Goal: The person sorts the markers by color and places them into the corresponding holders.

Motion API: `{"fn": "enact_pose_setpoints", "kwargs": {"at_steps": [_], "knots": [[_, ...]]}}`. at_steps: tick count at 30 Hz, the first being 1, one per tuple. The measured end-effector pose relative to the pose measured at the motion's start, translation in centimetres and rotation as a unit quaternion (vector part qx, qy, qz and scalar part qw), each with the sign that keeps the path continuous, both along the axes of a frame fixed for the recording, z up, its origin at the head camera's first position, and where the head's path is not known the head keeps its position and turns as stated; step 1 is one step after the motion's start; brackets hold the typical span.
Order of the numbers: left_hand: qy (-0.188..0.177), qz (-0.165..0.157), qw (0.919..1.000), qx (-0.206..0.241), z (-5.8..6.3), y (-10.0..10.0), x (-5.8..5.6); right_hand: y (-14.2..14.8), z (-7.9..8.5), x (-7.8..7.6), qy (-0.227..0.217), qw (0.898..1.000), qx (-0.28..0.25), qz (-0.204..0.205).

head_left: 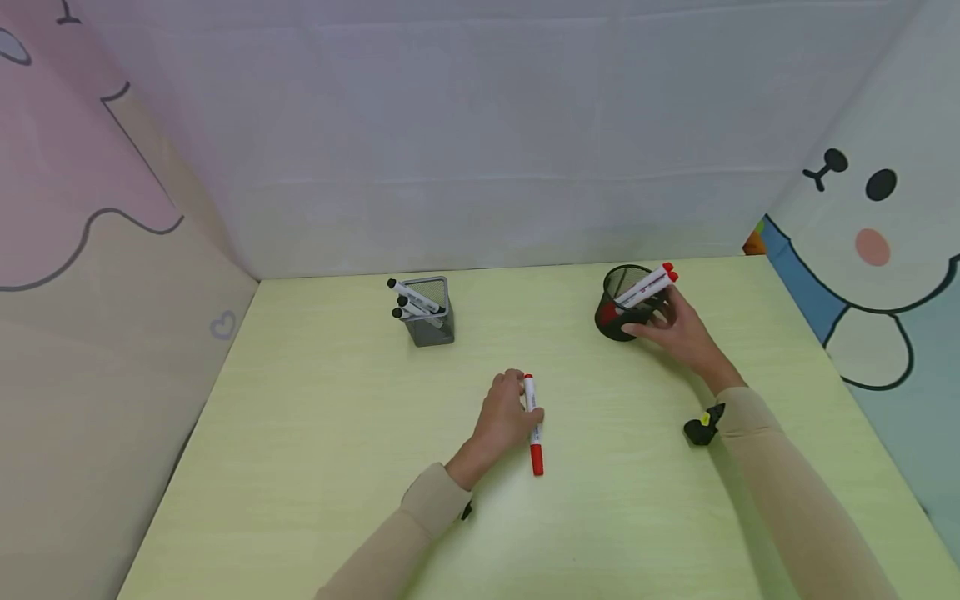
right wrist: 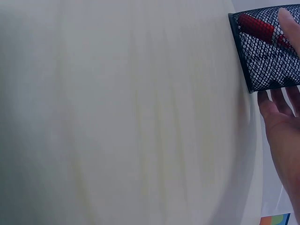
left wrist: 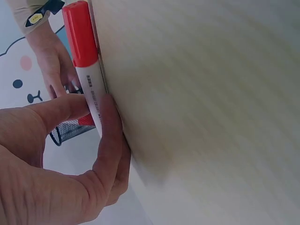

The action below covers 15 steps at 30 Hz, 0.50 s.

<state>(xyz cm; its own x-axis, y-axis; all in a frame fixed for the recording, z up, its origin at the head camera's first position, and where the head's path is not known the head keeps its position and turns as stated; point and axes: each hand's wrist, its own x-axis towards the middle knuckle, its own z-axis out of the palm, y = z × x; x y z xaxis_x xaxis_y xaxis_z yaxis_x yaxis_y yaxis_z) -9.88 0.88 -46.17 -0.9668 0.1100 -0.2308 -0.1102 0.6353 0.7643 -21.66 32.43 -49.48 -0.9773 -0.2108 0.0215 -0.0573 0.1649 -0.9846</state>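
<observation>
My left hand pinches a white whiteboard marker with a red cap between thumb and fingers, at the middle of the table. In the left wrist view, the marker's red cap points away from the palm, and the fingers hide its other end. At the back right, my right hand holds the side of a round black mesh pen cup. Two red-and-white markers lean inside that cup. The right wrist view shows the thumb on one side of the mesh cup, fingers on the other.
A square grey mesh pen cup stands at the back left, with several black-capped markers leaning out of it. The pale yellow-green table meets a white cloth backdrop behind and printed cartoon panels at the sides.
</observation>
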Motion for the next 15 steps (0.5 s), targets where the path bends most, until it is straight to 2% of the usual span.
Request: {"fn": "enact_pose_setpoints", "kwargs": {"at_steps": [8,15], "knots": [[0.004,0.006,0.9999,-0.015,0.30,0.17,-0.05,0.10,-0.08,-0.05,-0.002,1.000,0.001,-0.002],[0.003,0.000,0.9997,0.023,0.31,-0.21,-0.13,0.02,-0.01,-0.02,-0.003,1.000,0.003,-0.001]]}}
